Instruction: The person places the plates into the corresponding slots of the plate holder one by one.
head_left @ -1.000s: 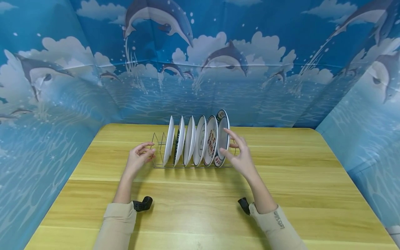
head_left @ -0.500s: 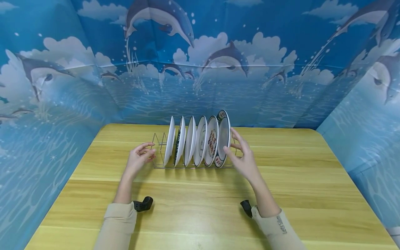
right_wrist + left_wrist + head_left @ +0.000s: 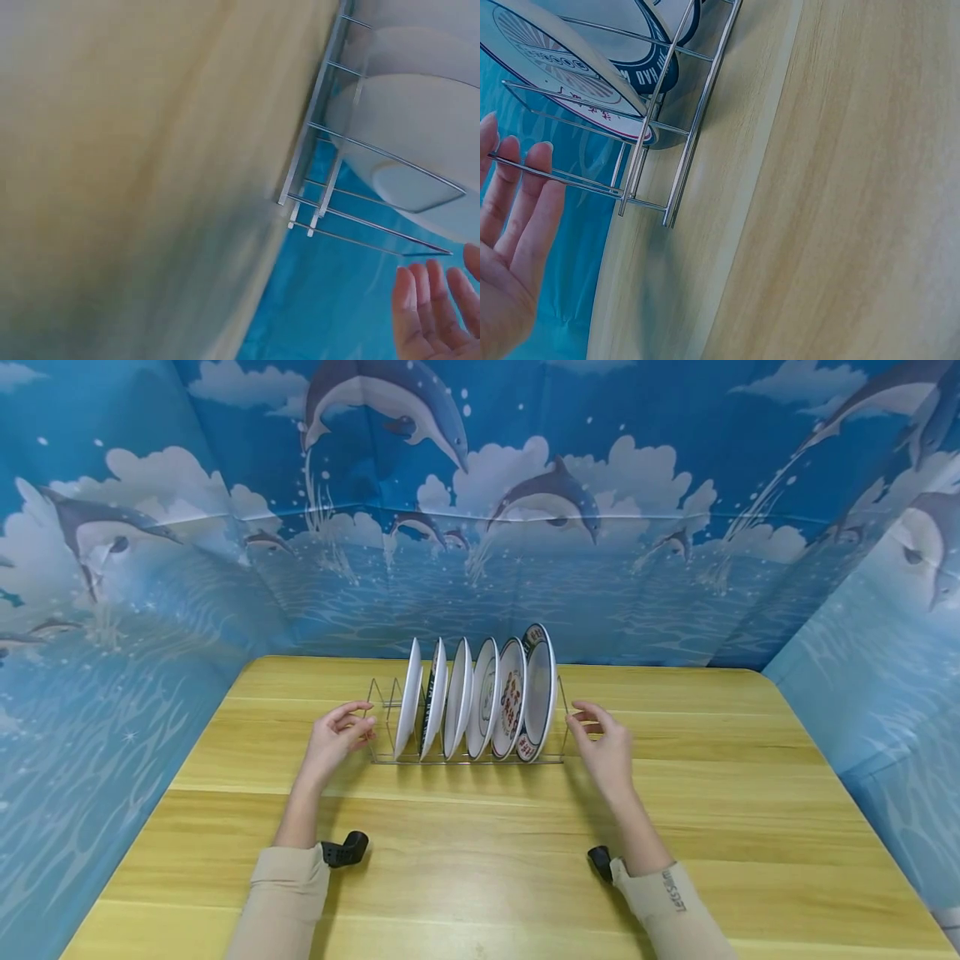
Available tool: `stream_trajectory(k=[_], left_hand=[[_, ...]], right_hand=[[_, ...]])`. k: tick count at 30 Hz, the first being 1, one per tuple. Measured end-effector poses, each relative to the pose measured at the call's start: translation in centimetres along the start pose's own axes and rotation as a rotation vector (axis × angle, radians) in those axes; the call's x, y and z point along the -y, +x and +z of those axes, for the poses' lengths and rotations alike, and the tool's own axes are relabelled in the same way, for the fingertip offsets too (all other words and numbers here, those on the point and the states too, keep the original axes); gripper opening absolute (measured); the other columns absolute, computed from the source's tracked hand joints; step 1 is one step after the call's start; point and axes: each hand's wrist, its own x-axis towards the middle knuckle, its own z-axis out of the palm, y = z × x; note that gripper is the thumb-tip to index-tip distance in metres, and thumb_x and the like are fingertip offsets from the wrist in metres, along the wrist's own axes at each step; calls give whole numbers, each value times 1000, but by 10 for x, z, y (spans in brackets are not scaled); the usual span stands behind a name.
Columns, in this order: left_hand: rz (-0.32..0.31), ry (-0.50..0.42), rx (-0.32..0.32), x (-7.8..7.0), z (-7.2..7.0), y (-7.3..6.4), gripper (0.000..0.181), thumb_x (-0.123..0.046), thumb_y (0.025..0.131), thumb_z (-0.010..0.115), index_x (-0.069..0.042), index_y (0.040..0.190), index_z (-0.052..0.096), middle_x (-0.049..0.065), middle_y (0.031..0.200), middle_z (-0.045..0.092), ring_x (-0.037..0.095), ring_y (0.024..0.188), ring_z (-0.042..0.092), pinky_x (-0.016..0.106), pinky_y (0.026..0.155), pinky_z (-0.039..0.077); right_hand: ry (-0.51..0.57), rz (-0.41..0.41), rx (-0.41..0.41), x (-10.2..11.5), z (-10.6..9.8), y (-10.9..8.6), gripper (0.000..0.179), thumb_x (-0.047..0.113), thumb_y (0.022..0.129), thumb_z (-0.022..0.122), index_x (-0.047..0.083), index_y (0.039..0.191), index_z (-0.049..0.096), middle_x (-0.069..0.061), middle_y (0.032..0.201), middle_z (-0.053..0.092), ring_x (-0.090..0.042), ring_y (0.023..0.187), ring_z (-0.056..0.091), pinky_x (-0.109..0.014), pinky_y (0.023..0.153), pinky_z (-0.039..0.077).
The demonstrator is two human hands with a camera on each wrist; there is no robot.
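A wire dish rack (image 3: 467, 763) stands on the table, holding a row of several upright white plates (image 3: 455, 702). At its right end leans the largest plate (image 3: 538, 697), which has a dark patterned rim. My left hand (image 3: 336, 735) holds the rack's left end wire between thumb and fingers. In the left wrist view, that wire crosses the fingertips of the left hand (image 3: 517, 232). My right hand (image 3: 606, 750) is beside the rack's right end, fingers slightly bent. In the right wrist view, the right hand (image 3: 439, 315) has its fingertips close below the end wire, apparently apart from it.
The wooden table (image 3: 480, 860) extends in front of the rack and to both sides. A blue dolphin-print cloth (image 3: 480, 568) hangs behind the table and along its sides. Black wrist-worn devices (image 3: 345, 849) sit near both sleeves.
My right hand has moved from the largest plate, right and slightly down, to the rack's right end. The largest plate shifted slightly right. My left hand has stayed at the left end.
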Motion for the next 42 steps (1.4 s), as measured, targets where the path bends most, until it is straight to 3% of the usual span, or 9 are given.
stream_trajectory(k=[5,10,16,22,29,36,42], left_hand=[[-9,28,-18,4,-1,0,48,-28,82,69,-3,120,56,19,91,64,17,79,65,39,80,52],[-33,4,-26,14,-4,3,50,-30,81,70,-6,122,56,10,89,66,14,79,65,32,76,54],[-101,103,-113,-9,13,-9,50,-26,84,67,0,124,52,11,89,66,16,81,65,41,82,51],[-164,98,-154,-21,26,-17,44,-18,86,64,-1,125,51,-8,76,65,11,78,63,45,87,48],[-152,83,-199,-21,42,-29,39,-12,86,63,-1,122,53,-7,75,64,9,73,63,43,84,50],[-138,42,-290,-20,69,-45,31,-8,85,64,-3,115,57,0,75,64,21,76,65,44,79,52],[-123,-2,-303,-18,90,-57,25,-5,83,65,-6,107,58,4,74,64,26,74,66,43,72,55]], right_hand=[[-5,33,48,-5,4,-2,22,4,82,67,-3,103,66,-18,87,68,-30,75,64,-14,61,49],[4,53,120,-6,1,-3,27,5,83,65,-3,110,63,-18,92,67,-30,83,65,-29,69,55],[-7,63,253,-6,-6,-3,37,24,92,56,0,120,58,-19,109,63,-31,97,60,-45,80,51],[2,80,386,-8,-13,-1,50,30,92,54,1,133,45,-21,124,54,-37,110,53,-53,94,40],[34,121,493,-12,-21,10,63,35,91,54,6,142,30,-20,137,41,-40,122,41,-56,97,35],[204,141,612,-27,-29,33,63,31,94,48,5,145,21,-20,145,27,-39,129,30,-56,103,28],[327,207,681,-36,-35,51,63,32,96,43,6,146,14,-16,150,16,-35,134,22,-48,108,22]])
